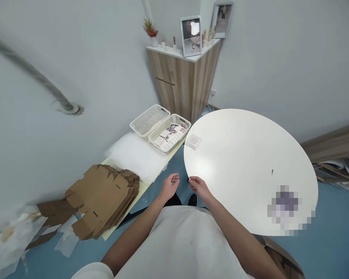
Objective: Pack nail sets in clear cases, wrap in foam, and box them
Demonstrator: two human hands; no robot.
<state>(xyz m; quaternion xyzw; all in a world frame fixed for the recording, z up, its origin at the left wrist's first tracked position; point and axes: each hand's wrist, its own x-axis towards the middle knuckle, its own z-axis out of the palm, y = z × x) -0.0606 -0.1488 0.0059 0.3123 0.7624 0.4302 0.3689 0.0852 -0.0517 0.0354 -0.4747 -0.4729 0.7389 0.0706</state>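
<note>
My left hand [170, 186] hangs in front of my body with its fingers loosely curled and apart, holding nothing that I can see. Facing it, my right hand [200, 187] is half-curled by the near left edge of the round white table [244, 155], also with nothing visible in it. A small clear flat packet [194, 142] lies on that table's left side. Nearest my left hand is a stack of flattened brown cardboard boxes [104, 193] on a low pale-yellow surface. Behind the stack lie white packing sheets [135, 155].
Beyond the sheets stand a white basket with printed cards [189, 126] and another white basket [133, 126]. A wood-grain cabinet [177, 73] fills the corner, bearing picture frames and a plant. Scattered white wrapping [17, 240] lies lower left. A blurred-out patch [285, 207] covers the table's right.
</note>
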